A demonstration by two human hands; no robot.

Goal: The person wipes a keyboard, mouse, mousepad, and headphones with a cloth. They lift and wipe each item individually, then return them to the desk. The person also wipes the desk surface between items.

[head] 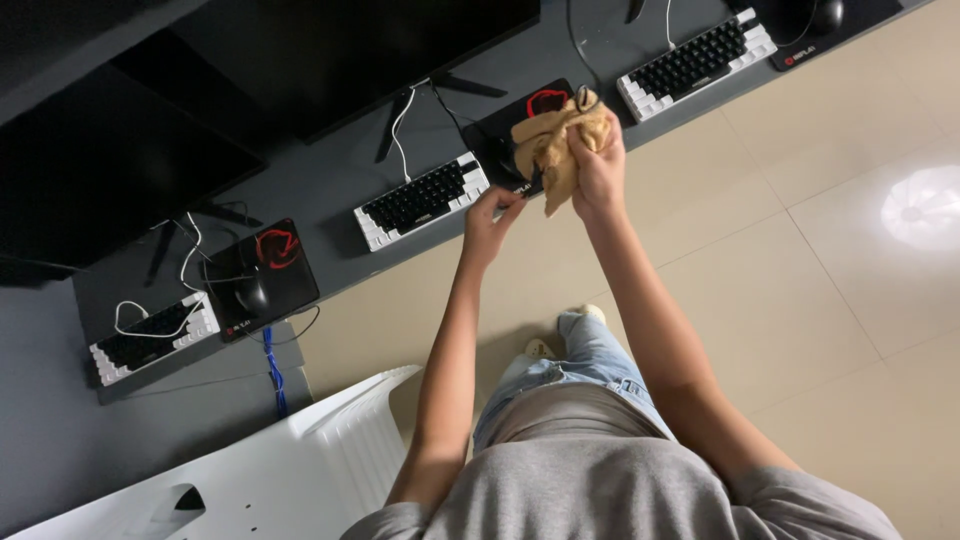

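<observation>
At the grey desk's (330,190) front edge, right hand (598,165) grips a crumpled tan cloth (556,135); left hand (488,222) pinches a thin dark cable (527,185), which a tug could likely unplug.

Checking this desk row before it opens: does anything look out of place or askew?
Mostly tidy. The left black-and-white keyboard has its white cable looped over the keys. The right hand grips a crumpled tan cloth; the left hand pinches a dark cord beside it.

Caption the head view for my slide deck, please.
Right hand bunches a tan cloth above a mouse pad; left hand pinches beside the keyboard.
</observation>
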